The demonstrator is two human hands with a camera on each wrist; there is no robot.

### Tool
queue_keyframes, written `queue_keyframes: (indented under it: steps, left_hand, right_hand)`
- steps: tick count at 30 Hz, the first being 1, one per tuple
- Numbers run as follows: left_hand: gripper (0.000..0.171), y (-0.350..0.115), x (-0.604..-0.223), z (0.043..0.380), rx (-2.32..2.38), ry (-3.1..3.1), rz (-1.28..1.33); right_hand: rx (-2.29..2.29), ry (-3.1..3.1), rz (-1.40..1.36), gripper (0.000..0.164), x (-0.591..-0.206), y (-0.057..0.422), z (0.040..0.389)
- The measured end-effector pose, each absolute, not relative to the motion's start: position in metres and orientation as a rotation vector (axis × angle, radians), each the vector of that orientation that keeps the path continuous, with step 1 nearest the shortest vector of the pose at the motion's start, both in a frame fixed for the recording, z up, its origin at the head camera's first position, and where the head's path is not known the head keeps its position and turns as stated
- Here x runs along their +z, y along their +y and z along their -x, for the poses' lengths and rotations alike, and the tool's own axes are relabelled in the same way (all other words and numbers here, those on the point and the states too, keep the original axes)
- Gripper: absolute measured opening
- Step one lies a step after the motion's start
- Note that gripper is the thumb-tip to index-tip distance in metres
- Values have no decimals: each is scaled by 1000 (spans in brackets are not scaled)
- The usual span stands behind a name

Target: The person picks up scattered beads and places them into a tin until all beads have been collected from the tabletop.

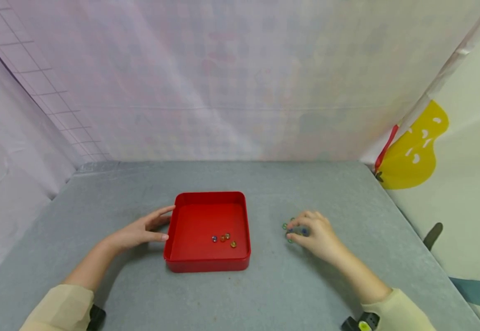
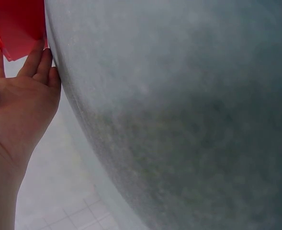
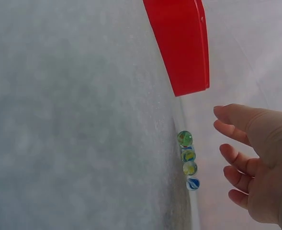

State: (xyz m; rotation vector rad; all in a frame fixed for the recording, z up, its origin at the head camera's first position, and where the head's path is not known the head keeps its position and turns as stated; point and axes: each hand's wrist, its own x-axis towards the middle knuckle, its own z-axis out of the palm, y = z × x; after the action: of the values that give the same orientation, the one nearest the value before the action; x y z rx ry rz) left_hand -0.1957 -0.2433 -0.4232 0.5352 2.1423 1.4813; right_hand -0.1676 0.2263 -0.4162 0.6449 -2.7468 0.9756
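Note:
A shallow red square tray (image 1: 208, 265) stands on the table, with several small glass marbles (image 1: 233, 244) lying in its near right part. My left hand (image 1: 142, 231) rests against the tray's left wall, thumb and fingers extended along it. To the right of the tray, my right hand (image 1: 318, 233) hovers over a loose group of marbles (image 1: 284, 226), partly covering them in the head view. In the right wrist view its fingers are spread, slightly bent and hold nothing. A green marble (image 3: 184, 138) and a blue-and-white marble (image 3: 193, 184) sit just below the fingertips.
A grey cloth (image 1: 140, 294) covers the table. Pale curtains (image 1: 240, 82) hang behind it and at both sides, the right one (image 1: 471, 193) bearing a yellow printed shape. Black straps (image 1: 96, 317) sit at the cuffs of the sleeves.

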Motion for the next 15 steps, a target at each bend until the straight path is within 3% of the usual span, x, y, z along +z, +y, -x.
queue_keyframes:
  steps: [15]
  left_hand:
    - [78, -243, -421, 195, 1479, 2142, -529]
  right_hand:
    - [827, -2699, -721, 19, -425, 233, 166]
